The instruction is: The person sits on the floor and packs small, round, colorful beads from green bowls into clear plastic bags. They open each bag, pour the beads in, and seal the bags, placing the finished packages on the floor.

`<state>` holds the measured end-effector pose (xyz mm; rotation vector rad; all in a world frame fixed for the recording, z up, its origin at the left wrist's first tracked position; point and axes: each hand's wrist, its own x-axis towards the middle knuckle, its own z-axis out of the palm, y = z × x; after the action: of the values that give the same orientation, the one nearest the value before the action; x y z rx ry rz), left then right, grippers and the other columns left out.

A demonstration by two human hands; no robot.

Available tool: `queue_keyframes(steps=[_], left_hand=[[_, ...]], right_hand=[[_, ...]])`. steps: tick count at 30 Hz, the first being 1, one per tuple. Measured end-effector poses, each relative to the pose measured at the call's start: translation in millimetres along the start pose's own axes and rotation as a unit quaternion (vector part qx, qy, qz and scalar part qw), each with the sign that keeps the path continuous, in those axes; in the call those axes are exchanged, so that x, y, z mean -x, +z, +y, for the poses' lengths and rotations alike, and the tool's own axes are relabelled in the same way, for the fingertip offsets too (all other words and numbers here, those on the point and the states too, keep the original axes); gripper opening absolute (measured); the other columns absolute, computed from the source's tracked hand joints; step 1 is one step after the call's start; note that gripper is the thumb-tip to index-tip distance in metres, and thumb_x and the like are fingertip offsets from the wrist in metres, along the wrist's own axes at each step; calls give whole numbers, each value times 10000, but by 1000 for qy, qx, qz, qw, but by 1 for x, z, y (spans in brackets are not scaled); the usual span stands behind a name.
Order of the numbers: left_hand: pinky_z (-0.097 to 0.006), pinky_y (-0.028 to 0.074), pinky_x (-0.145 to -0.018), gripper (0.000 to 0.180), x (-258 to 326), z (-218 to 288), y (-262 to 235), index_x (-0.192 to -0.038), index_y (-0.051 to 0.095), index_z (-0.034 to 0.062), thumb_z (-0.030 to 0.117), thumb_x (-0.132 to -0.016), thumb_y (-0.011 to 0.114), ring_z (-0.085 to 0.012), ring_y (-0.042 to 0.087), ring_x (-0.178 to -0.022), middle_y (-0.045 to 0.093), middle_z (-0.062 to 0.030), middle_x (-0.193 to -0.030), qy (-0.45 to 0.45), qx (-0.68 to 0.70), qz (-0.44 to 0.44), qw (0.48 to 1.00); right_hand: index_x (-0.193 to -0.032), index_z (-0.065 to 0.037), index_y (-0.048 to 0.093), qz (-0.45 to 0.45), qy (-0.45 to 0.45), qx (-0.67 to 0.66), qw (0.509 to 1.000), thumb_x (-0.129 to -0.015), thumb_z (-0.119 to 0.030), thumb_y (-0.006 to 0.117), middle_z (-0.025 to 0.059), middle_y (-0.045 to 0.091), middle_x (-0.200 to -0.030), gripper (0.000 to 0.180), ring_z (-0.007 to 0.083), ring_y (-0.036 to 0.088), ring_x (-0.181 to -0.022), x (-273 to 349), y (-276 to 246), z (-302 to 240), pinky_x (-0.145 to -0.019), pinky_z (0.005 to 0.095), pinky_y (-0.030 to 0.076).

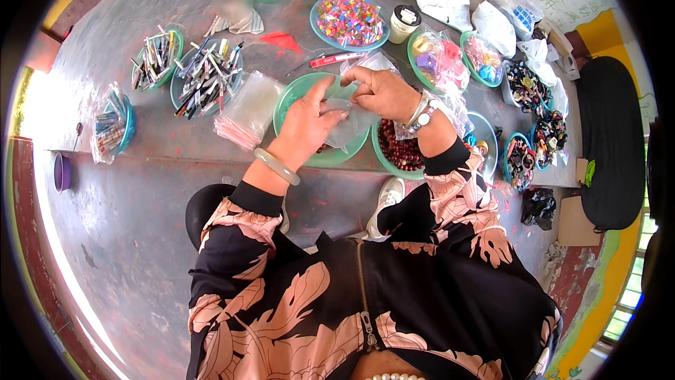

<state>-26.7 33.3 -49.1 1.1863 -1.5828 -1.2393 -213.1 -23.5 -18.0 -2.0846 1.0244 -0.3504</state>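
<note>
A small clear plastic bag (346,130) hangs between my hands, above a light-green basin (284,102). My left hand (308,121) is closed on the bag's left side, thumb toward its opening. With bent, pinching fingers, my right hand (385,93) grips its upper right edge. What lies in the basin is mostly hidden by my hands and the bag. Just right of it, a second green basin (380,158) holds dark red beads (399,146). A stack of flat clear bags (253,102) with pink edges lies left of my left hand.
Basins of pens (207,78) stand at the left. Behind my hands are a bowl of colourful small pieces (349,20), a lidded cup (404,25) and a red-and-white box cutter (334,59). Basins of wrapped items (437,62) and hair ties (520,162) crowd the right.
</note>
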Motion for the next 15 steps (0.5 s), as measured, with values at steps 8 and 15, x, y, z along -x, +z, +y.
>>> queue_keyframes(steps=[8, 15], left_hand=[[-276, 468, -614, 397, -4, -5, 4, -1074, 484, -41, 130, -741, 614, -193, 628, -678, 648, -136, -785, -70, 89, -17, 993], [-285, 474, -562, 212, -5, -12, 3, -831, 516, -50, 121, -761, 620, -149, 625, -675, 642, -121, -751, -78, 69, -5, 995]], right_hand=[[-1131, -86, 447, -31, -21, 24, 999, -772, -128, 476, 99, 629, -685, 363, 220, 601, -632, 5, -2, -19, -605, 329, 444], [-1000, -97, 509, 2, -32, 50, 998, -757, -168, 507, 152, 610, -716, 253, 343, 592, -699, 11, 10, -18, -620, 432, 446]])
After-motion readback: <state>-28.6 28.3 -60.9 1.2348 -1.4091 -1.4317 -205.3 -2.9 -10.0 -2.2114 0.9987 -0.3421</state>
